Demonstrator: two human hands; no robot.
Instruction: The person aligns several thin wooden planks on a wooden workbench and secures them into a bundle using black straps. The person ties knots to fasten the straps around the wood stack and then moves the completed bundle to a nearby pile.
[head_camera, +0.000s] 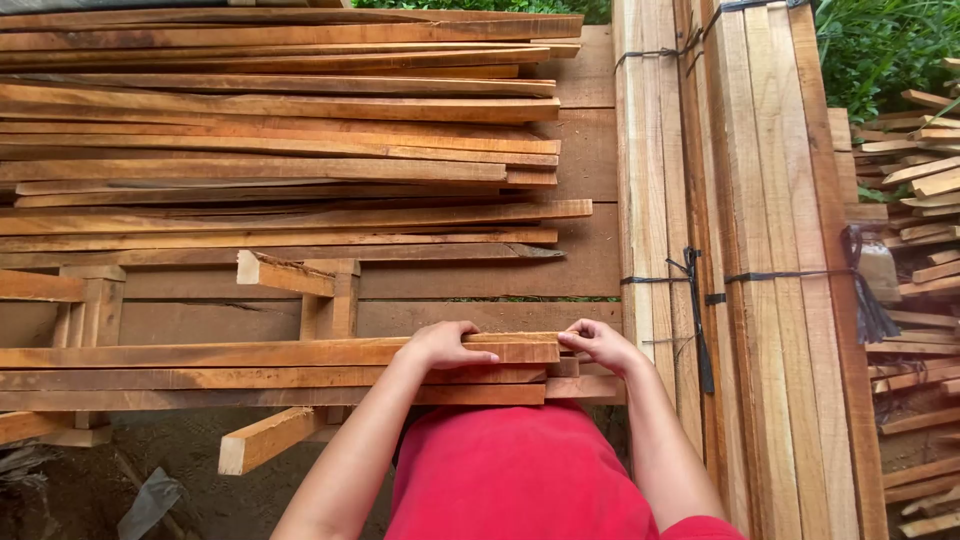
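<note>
A small stack of long thin wooden slats (250, 375) lies across a wooden frame right in front of me. My left hand (443, 346) rests palm down on the top slat (200, 354) near its right end, fingers curled over its far edge. My right hand (598, 345) grips the right ends of the stacked slats, fingers bent around them. I wear a red shirt (520, 470), seen at the bottom.
A big loose pile of slats (280, 140) lies beyond the frame. Two bundles of slats tied with black straps (740, 270) stand at the right. Short offcuts (930, 200) are heaped at the far right, and green plants grow behind. A wooden support frame (325, 300) sticks up.
</note>
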